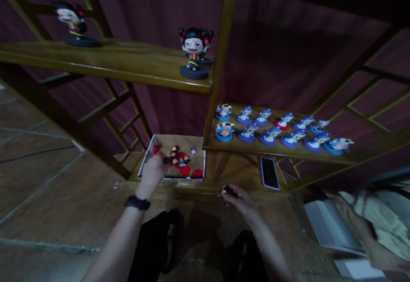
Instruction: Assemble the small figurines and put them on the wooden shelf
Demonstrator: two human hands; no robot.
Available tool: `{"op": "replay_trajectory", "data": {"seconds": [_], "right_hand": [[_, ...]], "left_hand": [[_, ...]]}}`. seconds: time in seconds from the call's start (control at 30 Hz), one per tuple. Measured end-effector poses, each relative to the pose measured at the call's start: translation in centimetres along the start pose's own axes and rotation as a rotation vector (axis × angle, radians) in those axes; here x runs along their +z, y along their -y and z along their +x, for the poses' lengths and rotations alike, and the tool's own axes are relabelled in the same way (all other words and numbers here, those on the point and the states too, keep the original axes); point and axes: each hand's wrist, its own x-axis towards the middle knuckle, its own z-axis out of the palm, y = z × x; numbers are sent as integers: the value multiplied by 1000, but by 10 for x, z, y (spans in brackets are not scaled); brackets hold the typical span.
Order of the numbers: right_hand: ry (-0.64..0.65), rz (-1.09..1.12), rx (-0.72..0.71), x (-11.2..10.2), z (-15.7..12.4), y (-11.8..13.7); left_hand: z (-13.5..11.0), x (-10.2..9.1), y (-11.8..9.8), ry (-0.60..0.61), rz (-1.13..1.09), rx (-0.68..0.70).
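My left hand (155, 169) is over the left part of a shallow cardboard box (196, 160), its fingers closed around a small dark piece (167, 160) whose shape is blurred. Inside the box lie several small figurines (183, 160) and red discs (185, 171). My right hand (240, 199), in front of the lowest shelf, grips a small dark-haired figurine (225, 190) between thumb and fingers. The figurine lies sideways in the hand, partly hidden by the fingers.
On the upper left shelf (128, 64) stand black-haired figurines (194, 53) on dark bases. The right shelf (230, 146) carries two rows of figurines (270, 136), mostly purple. A phone (269, 173) lies on the lowest board. White boxes (333, 222) sit at right.
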Motion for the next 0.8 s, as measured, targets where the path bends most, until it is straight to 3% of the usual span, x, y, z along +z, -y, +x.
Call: {"op": "replay_trajectory", "data": {"seconds": [0.07,0.13,0.23,0.37,0.53,0.63,0.8], "right_hand": [[-47,62,-38,-3,-2,4],[-96,152,-77,-7,-6,8],[-160,283,-126,-15,-16,15],[-203,346,-199,-25,-34,20],[-303,266,-270,-36,-46,18],[-326,174,-282,-39,-45,13],[-387,-31,-302,-45,-40,2]], "left_hand": [[-27,5,-21,344,-341,32],[-61,23,-44,680,-640,75],[-107,58,-73,869,-789,63],[-135,94,-96,858,-1070,-133],[-135,115,-106,775,-1300,-314],[-136,122,-110,770,-1326,-295],[-140,127,-122,862,-1321,-154]]}}
